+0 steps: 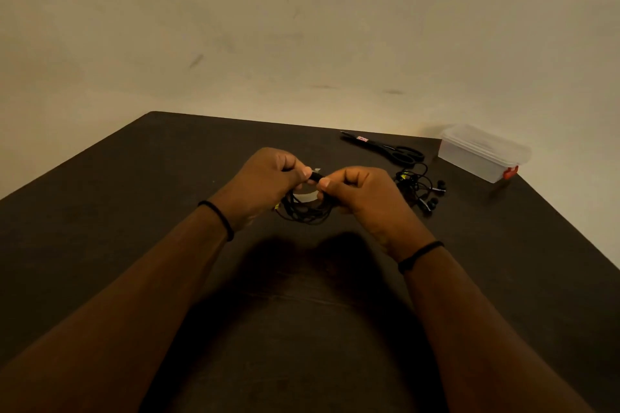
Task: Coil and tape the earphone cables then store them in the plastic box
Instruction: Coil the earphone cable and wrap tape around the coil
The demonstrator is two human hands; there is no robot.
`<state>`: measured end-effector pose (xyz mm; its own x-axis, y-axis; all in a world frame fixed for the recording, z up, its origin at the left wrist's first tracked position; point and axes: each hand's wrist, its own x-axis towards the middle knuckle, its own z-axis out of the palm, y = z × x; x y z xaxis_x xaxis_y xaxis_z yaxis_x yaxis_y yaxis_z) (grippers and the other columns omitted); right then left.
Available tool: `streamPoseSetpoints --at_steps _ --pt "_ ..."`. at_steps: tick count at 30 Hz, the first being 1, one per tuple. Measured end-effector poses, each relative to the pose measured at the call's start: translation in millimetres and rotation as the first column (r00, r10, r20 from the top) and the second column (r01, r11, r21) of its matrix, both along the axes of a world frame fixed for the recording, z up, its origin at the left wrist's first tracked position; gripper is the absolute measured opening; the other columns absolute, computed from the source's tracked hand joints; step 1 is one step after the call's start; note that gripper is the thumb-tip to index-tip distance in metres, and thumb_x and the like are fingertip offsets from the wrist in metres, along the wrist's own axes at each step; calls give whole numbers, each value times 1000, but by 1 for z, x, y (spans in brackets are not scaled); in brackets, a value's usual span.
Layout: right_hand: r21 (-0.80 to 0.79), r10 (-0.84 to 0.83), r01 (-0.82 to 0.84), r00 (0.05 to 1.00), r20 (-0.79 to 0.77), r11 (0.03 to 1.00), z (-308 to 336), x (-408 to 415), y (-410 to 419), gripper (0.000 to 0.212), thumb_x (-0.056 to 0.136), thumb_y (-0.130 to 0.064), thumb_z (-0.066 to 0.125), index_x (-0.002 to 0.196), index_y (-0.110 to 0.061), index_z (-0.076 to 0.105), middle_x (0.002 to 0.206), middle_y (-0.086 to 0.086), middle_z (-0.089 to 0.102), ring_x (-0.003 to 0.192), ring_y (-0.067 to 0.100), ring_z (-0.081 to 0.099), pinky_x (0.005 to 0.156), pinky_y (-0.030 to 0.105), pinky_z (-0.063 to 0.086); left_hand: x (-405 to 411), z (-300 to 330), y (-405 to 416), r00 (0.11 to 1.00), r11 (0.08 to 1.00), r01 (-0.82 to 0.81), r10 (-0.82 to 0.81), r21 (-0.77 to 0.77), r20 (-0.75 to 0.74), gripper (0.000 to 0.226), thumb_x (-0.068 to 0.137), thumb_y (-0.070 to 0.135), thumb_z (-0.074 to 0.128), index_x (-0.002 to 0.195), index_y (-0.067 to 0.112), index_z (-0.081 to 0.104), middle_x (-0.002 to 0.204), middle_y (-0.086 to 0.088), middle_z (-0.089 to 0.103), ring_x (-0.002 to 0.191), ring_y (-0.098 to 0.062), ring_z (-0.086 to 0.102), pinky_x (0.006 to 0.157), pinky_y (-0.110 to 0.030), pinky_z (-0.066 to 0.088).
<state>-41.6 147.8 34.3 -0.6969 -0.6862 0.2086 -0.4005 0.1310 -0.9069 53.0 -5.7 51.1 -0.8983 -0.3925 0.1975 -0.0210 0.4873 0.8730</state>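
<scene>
The left hand (265,183) and right hand (364,193) are each pinching 1 black coiled cable (307,211) above the table (134,178), seemingly pressing tape (315,172) around it. Keeping loops tight is helping; the plastic box (481,152) is sitting far right.

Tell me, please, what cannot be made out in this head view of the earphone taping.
- Black coiled earphone cable: partly hidden by the left hand and right hand pinching it.
- White tape roll: mostly hidden behind hands and cable.
- Translucent lidded plastic box: its contents are blurred by the cloudy walls.
- Black-handled scissors: red label too small to read.
</scene>
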Motion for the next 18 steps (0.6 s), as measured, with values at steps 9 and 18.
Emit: streamPoseSetpoints --at_steps 9,18 --pt "40 -61 76 950 -305 996 -5 -4 -4 9 92 -21 65 90 -14 70 86 1 69 78 17 64 71 31 54 5 5 -4 988 957 17 -60 291 140 28 93 29 59 85 6 74 67 1 64 66 -16 54 59 -27 41" --pt "152 -20 179 707 -707 972 -2 -3 -5 8 92 -28 63 98 -24 66 89 -7 62 84 14 55 77 39 47 8 11 -5 925 814 19 -235 581 299 15 85 31 61 82 19 69 71 3 65 63 -9 58 65 -30 43"
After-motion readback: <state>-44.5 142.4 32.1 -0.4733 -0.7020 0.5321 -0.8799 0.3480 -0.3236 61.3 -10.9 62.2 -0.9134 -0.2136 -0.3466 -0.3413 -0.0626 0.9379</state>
